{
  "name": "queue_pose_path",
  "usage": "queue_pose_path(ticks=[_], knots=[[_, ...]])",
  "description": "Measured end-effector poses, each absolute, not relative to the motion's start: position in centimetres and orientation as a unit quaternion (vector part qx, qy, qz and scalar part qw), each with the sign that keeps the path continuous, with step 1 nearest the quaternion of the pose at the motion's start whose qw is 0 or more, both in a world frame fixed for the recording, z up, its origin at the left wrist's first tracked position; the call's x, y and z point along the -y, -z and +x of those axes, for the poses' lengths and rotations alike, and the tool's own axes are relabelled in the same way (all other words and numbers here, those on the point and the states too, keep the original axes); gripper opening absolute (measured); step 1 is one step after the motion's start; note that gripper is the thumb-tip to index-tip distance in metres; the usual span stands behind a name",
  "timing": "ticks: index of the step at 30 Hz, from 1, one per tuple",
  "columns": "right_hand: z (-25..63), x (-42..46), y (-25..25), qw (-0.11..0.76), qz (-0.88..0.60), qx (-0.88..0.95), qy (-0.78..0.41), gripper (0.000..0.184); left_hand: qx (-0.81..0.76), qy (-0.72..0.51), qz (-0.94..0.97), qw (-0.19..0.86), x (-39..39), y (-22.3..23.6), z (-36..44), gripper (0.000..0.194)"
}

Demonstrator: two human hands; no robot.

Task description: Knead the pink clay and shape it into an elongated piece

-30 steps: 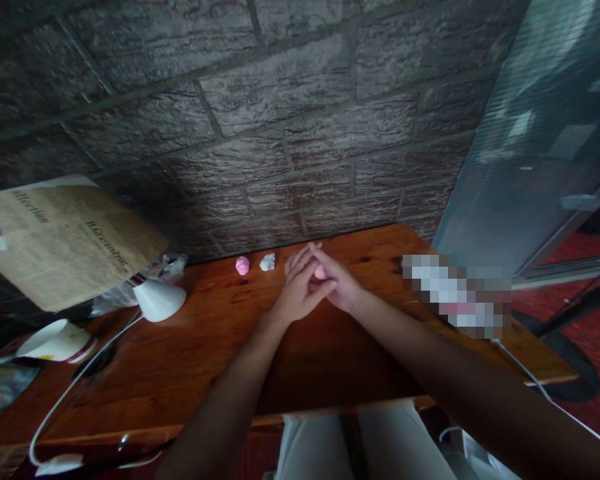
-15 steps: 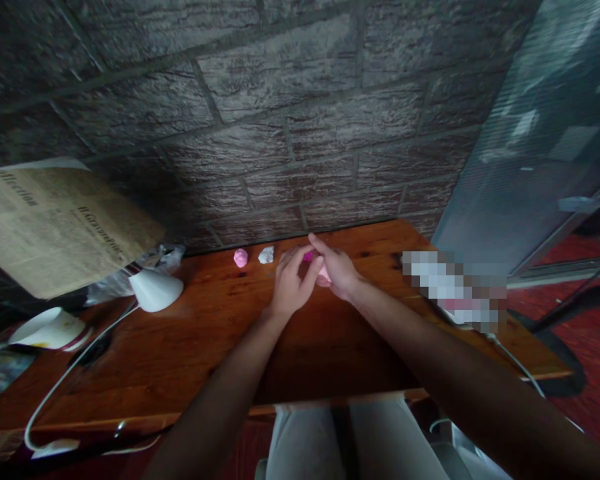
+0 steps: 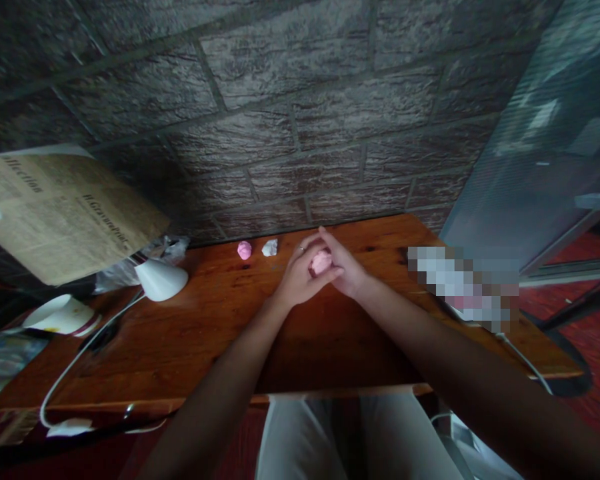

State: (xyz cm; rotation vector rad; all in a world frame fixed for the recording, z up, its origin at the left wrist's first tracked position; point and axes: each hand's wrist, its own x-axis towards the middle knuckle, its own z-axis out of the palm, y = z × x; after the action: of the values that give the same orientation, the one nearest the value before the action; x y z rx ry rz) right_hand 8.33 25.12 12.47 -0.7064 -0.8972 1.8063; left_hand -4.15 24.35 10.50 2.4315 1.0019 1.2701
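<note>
A soft pink lump of modelling clay [image 3: 321, 262] is cupped between my two hands above the wooden table. My left hand [image 3: 303, 272] curves around its left side and front, with a ring on one finger. From the right, my right hand [image 3: 349, 270] closes against it, and the fingertips of both hands meet at the far side. Parts of the lump are hidden by my fingers. Farther back and left, a pink ball of clay [image 3: 245, 250] lies on the table beside a small white lump [image 3: 269, 248].
The wooden table [image 3: 190, 347] ends at a stone-patterned wall [image 3: 280, 80]. At left are a printed paper bag [image 3: 70, 213], a white cone-shaped lamp [image 3: 163, 280] with a cord, and a tipped paper cup [image 3: 60, 315]. A blurred-out object [image 3: 460, 287] lies at right.
The hands have shifted around the lump, so more of its pale pink surface shows between them. A deeper pink patch seen earlier between my fingers is out of sight. The view has moved slightly.
</note>
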Motion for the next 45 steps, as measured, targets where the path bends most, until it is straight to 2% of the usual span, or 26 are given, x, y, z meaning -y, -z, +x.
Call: queue_pose_path(ticks=[7, 14, 17, 21, 27, 31, 36, 41, 45], knots=[[8.8, -24.7, -13.3, 0.425, -0.241, 0.331, -0.807, 0.053, -0.353, -0.445, 0.818, 0.090, -24.8, -10.6, -4.5, 0.032], [8.6, -25.1, -12.5, 0.434, -0.258, 0.339, -0.794, 0.058, -0.349, -0.389, 0.848, 0.087, -24.4, -11.1, -4.6, 0.044], [9.0, -25.4, -12.2, 0.443, -0.271, 0.326, -0.790, 0.058, -0.357, -0.385, 0.843, 0.117, -24.2, -11.2, -4.4, 0.039], [9.4, -25.5, -12.3, 0.449, -0.282, 0.280, -0.800, 0.055, -0.382, -0.412, 0.813, 0.154, -24.0, -11.0, -4.0, 0.024], [8.2, -25.2, -11.7, 0.424, -0.349, 0.305, -0.778, 0.057, -0.430, -0.487, 0.753, 0.106, -24.1, -11.2, -4.1, 0.018], [7.1, -24.4, -10.4, 0.396, -0.395, 0.496, -0.664, 0.063, -0.451, -0.543, 0.706, 0.058, -24.5, -12.2, -5.1, 0.024], [7.0, -22.9, -10.5, 0.344, -0.388, 0.740, -0.428, 0.052, -0.454, -0.555, 0.694, 0.066, -24.9, -12.3, -6.4, 0.027], [7.5, -22.4, -11.6, 0.242, -0.418, 0.836, -0.261, 0.019, -0.445, -0.508, 0.733, 0.085, -25.0, -11.6, -6.0, 0.027], [7.6, -22.4, -11.6, 0.207, -0.437, 0.846, -0.222, 0.018, -0.449, -0.509, 0.731, 0.076, -25.1, -11.3, -5.6, 0.029]])
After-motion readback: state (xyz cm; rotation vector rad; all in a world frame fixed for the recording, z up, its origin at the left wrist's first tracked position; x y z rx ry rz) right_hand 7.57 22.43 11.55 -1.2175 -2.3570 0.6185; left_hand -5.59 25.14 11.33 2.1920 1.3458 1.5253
